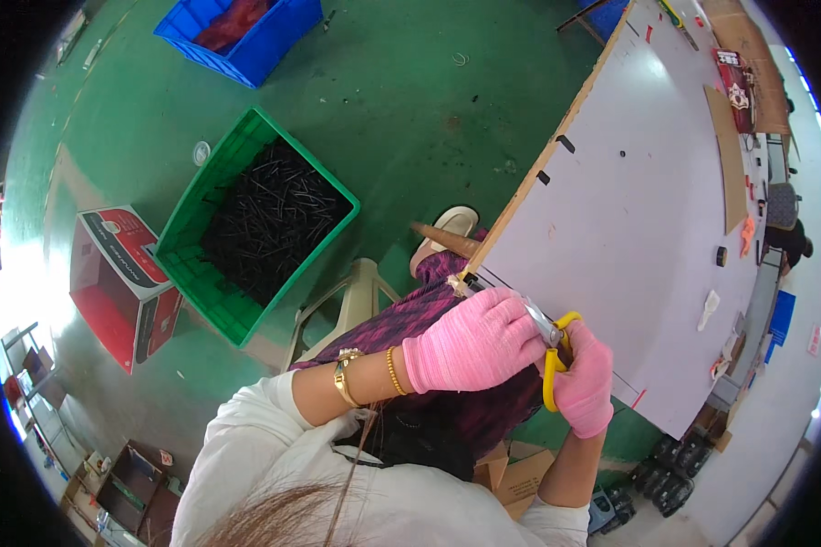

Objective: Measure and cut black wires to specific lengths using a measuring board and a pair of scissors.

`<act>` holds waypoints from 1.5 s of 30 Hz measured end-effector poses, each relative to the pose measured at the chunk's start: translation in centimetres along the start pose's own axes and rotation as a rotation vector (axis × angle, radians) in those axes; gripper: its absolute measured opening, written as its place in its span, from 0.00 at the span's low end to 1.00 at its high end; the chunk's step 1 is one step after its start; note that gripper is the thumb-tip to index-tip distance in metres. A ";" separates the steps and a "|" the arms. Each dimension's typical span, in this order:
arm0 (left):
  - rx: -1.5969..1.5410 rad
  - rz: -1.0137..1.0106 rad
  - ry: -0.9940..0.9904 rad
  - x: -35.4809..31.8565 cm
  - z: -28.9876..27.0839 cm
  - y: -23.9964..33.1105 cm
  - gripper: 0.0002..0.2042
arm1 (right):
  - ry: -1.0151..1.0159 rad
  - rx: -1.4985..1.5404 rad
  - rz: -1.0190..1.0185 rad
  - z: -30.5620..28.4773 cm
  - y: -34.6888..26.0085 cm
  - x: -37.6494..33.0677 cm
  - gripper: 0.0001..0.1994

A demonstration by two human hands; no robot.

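So: right hand's holding the scissors, left hand's up at the blades

I'm seeing the yellow-handled scissors (551, 366) at the near edge of the pale worktable (611, 246), in front of the wearer's torso, blades pointing toward the left hand. Can't tell if they're touching the table.

Right hand (584, 378), pink glove, is gripping the handles. Left hand (474, 342), same glove, is curling its fingers right beside the blades. Can't tell what it's grasping, if anything; the glove's hiding it, and I'm not getting a clear read on the blade tips either.

Step, my call: scissors work at the table edge, right hand driving the tool, left hand probably steadying. Not seeing a cut end. The next move is calling for left fingers clear of the blades before the handles close, I'd say.

Further out: two small black pieces (554, 161) are sitting along the table's left edge, a cardboard strip (723, 159) is lying on the far side. On the floor to the left, a green crate (214, 305) is holding a heap of thin black rods (274, 214), a red-and-white carton (126, 273) is standing just beside it, and a blue crate (274, 46) is sitting beyond.
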State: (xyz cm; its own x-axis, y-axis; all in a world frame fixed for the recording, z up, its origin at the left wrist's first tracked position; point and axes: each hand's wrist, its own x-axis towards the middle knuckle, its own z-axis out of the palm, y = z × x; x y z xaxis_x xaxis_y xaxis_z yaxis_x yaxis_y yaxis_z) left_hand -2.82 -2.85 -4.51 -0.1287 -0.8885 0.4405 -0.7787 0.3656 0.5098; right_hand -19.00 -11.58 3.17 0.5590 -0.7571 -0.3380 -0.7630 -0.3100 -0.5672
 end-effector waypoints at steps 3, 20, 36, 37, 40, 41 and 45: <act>0.012 0.012 0.019 0.1 0.0 0.0 0.12 | -0.006 -0.054 -0.001 -0.1 -0.1 0.0 0.13; -0.081 -0.035 0.019 0.1 0.4 0.3 0.10 | -0.010 -0.072 -0.038 -0.5 -0.4 0.0 0.13; -0.105 -0.110 0.099 1.7 -0.2 0.7 0.11 | 0.054 -0.075 0.053 -2.8 3.9 -1.2 0.15; -0.100 -0.115 0.105 1.7 -0.1 0.6 0.11 | 0.036 -0.109 0.064 -3.0 3.5 -1.2 0.15; -0.085 -0.117 0.112 1.4 0.3 0.4 0.12 | -0.007 -0.155 0.107 -3.1 3.0 -0.9 0.15; -0.080 -0.119 0.110 1.4 0.2 0.5 0.12 | -0.038 -0.176 0.134 -3.2 3.0 -0.8 0.15; -0.004 -0.138 0.087 1.9 0.0 1.3 0.11 | -0.084 -0.280 0.151 -3.5 2.9 -0.3 0.15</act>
State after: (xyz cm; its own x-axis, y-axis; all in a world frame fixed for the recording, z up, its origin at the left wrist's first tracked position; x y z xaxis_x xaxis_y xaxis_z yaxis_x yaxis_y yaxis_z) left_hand -4.05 -4.09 -2.98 0.0334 -0.9029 0.4285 -0.7827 0.2430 0.5730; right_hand -22.49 -14.26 4.25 0.4484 -0.7601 -0.4703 -0.8925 -0.3523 -0.2816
